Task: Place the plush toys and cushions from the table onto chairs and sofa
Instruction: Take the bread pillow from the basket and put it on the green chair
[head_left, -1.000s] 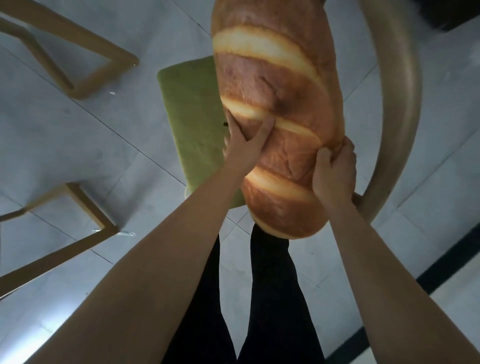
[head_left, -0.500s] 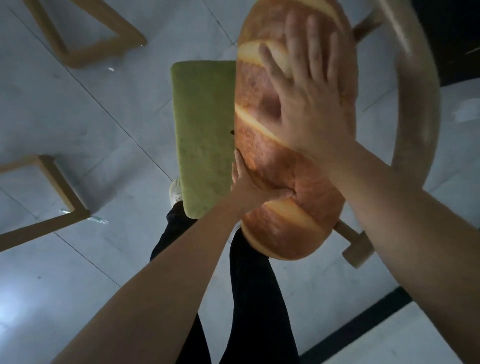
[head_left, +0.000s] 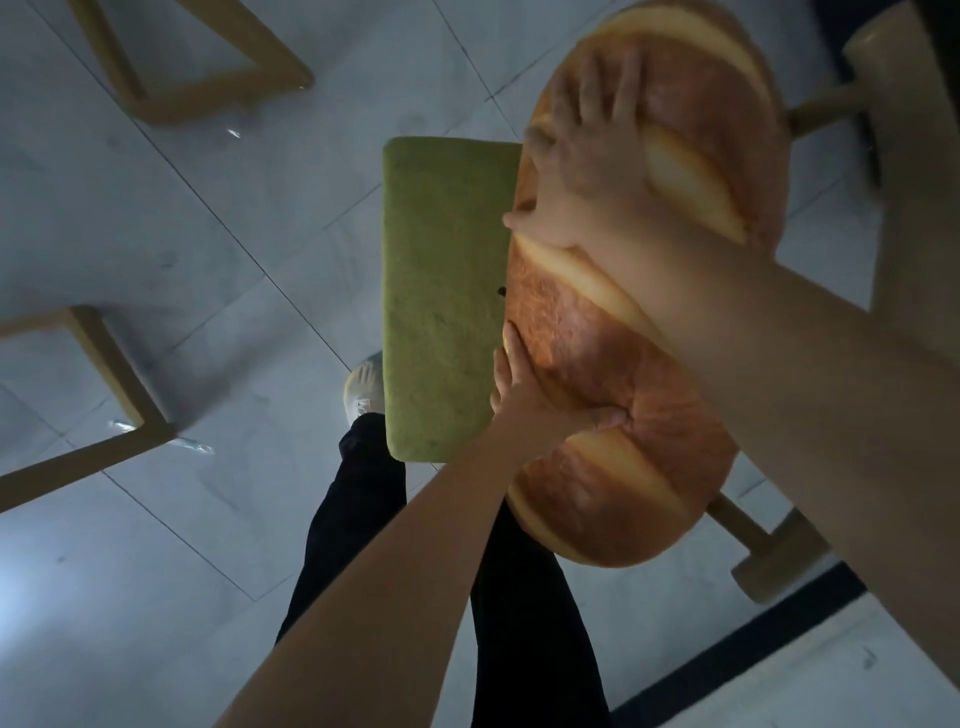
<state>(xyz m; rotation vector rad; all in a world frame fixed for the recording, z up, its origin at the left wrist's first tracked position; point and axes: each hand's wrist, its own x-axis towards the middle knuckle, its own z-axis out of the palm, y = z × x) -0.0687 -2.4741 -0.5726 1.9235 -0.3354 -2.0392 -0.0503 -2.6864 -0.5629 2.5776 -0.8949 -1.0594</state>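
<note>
Nearest me, the left hand (head_left: 524, 400) grips the loaf's (head_left: 571, 338) near flank, fingers along its side and thumb dug into the plush. The loaf lies on the chair (head_left: 779, 553), covering the right part of the green seat (head_left: 441, 291). Its long axis runs from the person's legs straight away, and its near end seems to overhang the seat's front. Farther off, the right hand (head_left: 587, 156) lies flat and spread on top. Best to nudge it farther in and press it level, so it can't roll off.
</note>
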